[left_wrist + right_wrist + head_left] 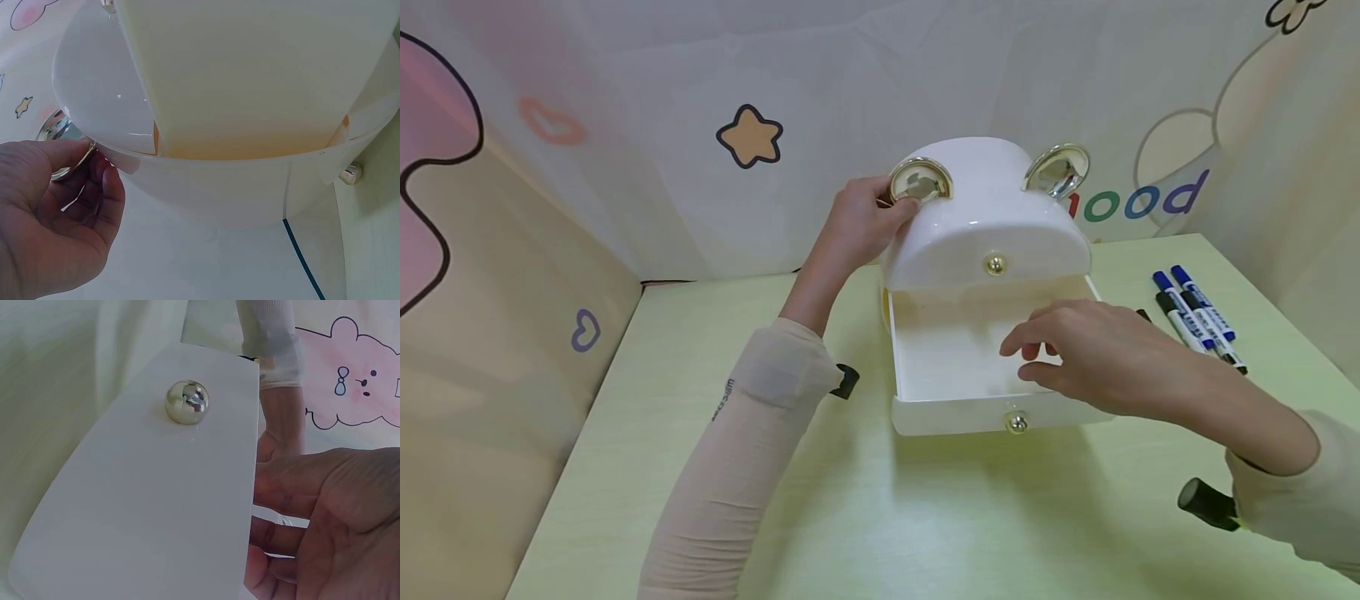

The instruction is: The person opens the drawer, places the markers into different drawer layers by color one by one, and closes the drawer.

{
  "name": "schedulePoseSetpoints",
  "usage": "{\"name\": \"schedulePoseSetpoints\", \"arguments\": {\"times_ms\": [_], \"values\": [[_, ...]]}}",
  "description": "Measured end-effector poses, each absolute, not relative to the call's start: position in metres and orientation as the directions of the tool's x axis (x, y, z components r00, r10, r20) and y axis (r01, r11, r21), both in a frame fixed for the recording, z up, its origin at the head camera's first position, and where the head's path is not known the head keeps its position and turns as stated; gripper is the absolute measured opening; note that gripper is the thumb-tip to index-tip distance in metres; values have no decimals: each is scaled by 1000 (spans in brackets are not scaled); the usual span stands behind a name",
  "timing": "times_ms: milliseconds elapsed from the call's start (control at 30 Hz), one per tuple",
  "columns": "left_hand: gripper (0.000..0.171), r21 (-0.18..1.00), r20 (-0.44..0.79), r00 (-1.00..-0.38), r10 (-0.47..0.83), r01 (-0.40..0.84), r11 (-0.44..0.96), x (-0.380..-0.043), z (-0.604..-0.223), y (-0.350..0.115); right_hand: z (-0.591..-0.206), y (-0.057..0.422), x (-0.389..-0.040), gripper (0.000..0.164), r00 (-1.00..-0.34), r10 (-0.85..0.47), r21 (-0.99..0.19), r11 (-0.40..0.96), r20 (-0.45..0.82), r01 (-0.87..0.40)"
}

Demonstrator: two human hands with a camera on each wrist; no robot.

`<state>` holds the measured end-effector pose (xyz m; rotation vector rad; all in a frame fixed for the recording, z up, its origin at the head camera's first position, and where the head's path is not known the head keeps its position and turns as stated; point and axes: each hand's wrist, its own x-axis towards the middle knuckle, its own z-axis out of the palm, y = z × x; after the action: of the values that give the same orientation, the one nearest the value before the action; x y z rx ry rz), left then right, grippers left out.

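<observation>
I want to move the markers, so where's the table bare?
Free: tabletop left of the left sleeve, and in front of the open drawer. Crowded: right of the drawer, where the markers lie beyond the right forearm.

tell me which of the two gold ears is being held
The left gold ear, as seen in the head view: the left grip pinches it by its edge. The right gold ear has no hand on it.

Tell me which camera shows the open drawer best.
The head view: it looks down into the open drawer, showing its inside, front and knob, though the right hand hides part. The left wrist view shows only a plain panel of it. The right wrist view shows its front and knob but none of the inside.
</observation>
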<state>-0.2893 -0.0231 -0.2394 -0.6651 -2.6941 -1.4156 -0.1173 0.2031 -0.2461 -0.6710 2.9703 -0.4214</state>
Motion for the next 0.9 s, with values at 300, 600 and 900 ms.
{"name": "schedulePoseSetpoints", "arguments": {"times_ms": [300, 600, 900], "values": [[17, 782, 214, -907, 362, 381, 493, -288, -238, -23, -244, 214, -116, 23, -915, -402, -289, 875, 12, -388], [19, 789, 211, -908, 362, 377, 485, -288, -239, -23, -235, 237, -111, 22, -953, -301, -335, 894, 42, -297], [19, 779, 218, -906, 364, 386, 493, -288, -238, -23, -229, 261, -109, 23, -968, -234, -301, 920, 93, -252]]}}
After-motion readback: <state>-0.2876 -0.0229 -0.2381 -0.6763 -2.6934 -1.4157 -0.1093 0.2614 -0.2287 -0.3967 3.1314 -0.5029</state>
